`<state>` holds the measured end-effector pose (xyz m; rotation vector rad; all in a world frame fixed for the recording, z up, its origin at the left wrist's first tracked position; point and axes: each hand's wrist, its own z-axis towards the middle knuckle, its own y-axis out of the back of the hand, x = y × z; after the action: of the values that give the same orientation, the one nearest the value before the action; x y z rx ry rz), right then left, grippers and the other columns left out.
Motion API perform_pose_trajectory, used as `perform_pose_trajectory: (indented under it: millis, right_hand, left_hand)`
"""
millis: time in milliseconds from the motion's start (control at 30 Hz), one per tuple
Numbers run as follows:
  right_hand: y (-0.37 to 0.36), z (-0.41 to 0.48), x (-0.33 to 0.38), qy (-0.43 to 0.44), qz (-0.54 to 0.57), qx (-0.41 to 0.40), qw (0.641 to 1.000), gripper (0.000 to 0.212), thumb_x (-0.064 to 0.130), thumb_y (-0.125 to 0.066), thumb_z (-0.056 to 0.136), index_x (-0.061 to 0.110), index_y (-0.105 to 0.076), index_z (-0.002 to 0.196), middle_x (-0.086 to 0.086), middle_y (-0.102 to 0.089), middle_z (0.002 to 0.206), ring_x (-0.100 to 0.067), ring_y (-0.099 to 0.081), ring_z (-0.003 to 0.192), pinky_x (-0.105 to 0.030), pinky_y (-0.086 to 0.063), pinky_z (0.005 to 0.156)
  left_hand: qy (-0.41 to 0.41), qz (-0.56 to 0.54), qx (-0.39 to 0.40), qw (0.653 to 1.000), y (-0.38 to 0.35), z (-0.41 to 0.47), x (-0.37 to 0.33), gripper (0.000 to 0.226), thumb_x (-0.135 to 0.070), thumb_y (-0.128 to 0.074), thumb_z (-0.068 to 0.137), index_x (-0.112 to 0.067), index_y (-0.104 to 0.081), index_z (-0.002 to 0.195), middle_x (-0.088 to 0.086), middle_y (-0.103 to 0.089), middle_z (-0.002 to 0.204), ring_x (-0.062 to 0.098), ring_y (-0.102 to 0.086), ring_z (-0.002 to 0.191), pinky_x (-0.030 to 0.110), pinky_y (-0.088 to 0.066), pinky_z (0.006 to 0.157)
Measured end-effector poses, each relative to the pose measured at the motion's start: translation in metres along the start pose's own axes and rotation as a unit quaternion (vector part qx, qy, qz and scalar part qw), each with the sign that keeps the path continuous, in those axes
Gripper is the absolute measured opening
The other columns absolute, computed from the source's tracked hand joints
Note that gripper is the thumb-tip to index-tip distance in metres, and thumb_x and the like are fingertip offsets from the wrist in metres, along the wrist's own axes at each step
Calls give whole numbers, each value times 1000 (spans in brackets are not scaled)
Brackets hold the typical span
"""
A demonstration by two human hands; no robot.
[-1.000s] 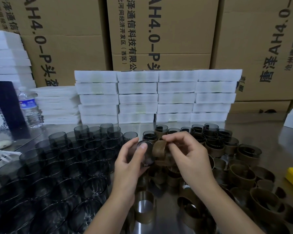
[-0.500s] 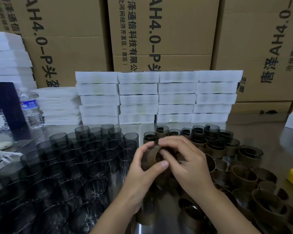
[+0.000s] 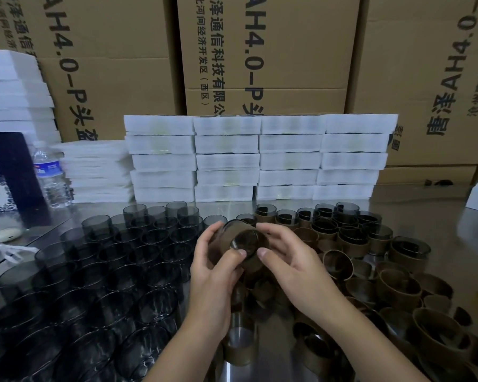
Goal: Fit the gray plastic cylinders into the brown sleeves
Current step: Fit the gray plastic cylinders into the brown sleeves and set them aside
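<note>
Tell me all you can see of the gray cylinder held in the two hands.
The gray cylinder is smoky, see-through plastic, tipped so one round end faces the camera. A brown sleeve wraps its wall. The left hand and the right hand grip it from either side, thumbs beside the facing end.

Twenty white foam trays (image 3: 226, 161) form the central block, four columns of five. One clear plastic water bottle (image 3: 50, 175). Translucent gray plastic cylinders (image 3: 96, 226) and brown sleeves (image 3: 338, 267): dozens each, too overlapped to count. The left hand (image 3: 215, 271) and right hand (image 3: 293, 267) grip one sleeved cylinder (image 3: 244, 241).
</note>
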<state>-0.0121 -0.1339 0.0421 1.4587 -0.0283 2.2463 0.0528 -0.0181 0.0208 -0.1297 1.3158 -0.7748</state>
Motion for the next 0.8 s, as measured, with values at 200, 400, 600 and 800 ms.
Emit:
perform_pose_trajectory:
  millis: [200,400,600,800]
  right_hand:
    - [2,3,-3,9,15,-34,999,26,9,-58,92,31,-55,105,5,-74,95,-16,-69,88,-34,-54,80]
    - [2,8,-8,-15,24,-40,999,18,25,-67,85,33,-59,100,10,-70,88,-5,-65,81,-27,-52,76]
    - [2,8,-5,-96,82,24,992,55,67,-46,71,28,-64,104,13,-73,94,-3,-68,88,-24,-56,73]
    - [0,8,-5,-90,79,-27,992,61,71,-52,66,21,-67,95,-1,-72,98,-15,-68,95,-40,-53,90]
  left_hand:
    - [-6,5,-11,1000,3,1,-2,50,-8,-69,60,-21,-67,108,5,-73,94,17,-70,84,27,-57,66]
    - [37,-43,-18,998,0,1,-4,52,-28,-71,63,-11,-67,112,16,-72,106,26,-70,93,40,-59,72]
    - [74,-65,-10,995,-5,-3,-4,73,-48,-69,64,-4,-60,122,19,-70,112,37,-67,105,38,-59,72]
    - [88,-70,17,993,-8,-4,-2,79,-55,-64,65,-3,-59,124,20,-70,112,32,-68,104,37,-59,71]
